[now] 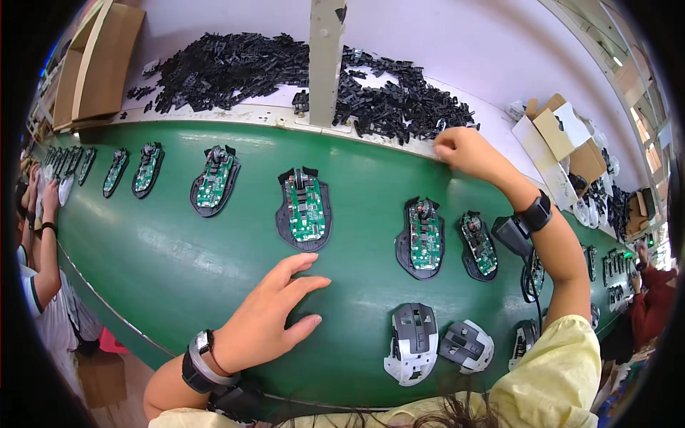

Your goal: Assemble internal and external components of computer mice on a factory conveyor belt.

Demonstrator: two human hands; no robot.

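Note:
Fingers spread and holding nothing, my left hand (275, 310) hovers over the green work surface. Its index fingertip lies right by the lower end of an opened computer mouse base (304, 208), black with a green circuit board. My right hand (467, 151) reaches to the far edge, at the near right side of a heap of small black plastic parts (403, 107). Its fingers are curled together, and whatever they may hold is hidden. Nearer me on the right stand two more mouse bases with boards, one wide (421, 239) and one slimmer (478, 246).
Grey-and-white mouse top shells (414, 346) lie near my right arm. More mouse bases (214, 182) line the left. A metal post (323, 64) rises between the black heaps. Cardboard boxes stand at far left (100, 64) and right (556, 139). Other people work at both ends.

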